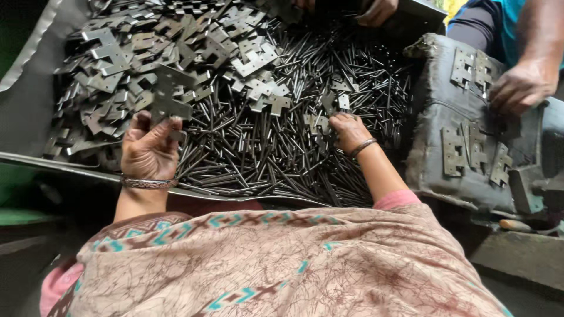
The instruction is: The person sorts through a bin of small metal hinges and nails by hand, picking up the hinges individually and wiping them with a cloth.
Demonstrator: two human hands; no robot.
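My left hand (150, 147) is raised over the tray's near edge, fingers closed on grey metal hinge plates (167, 97) that stand up from my fingertips. My right hand (348, 130) lies palm down on a heap of thin dark steel pins (276, 152), its fingers curled at a small hinge plate (319, 124) among them. Whether it grips the plate or a pin, I cannot tell. A bangle circles each wrist. A patterned shawl covers my shoulders at the bottom.
A big metal tray (35, 111) holds loose notched hinge plates (135, 53) at the left and back. On the right, another person's hand (520, 85) rests on a grimy padded block (470, 117) bearing assembled hinges. A further hand (376, 12) shows at the top.
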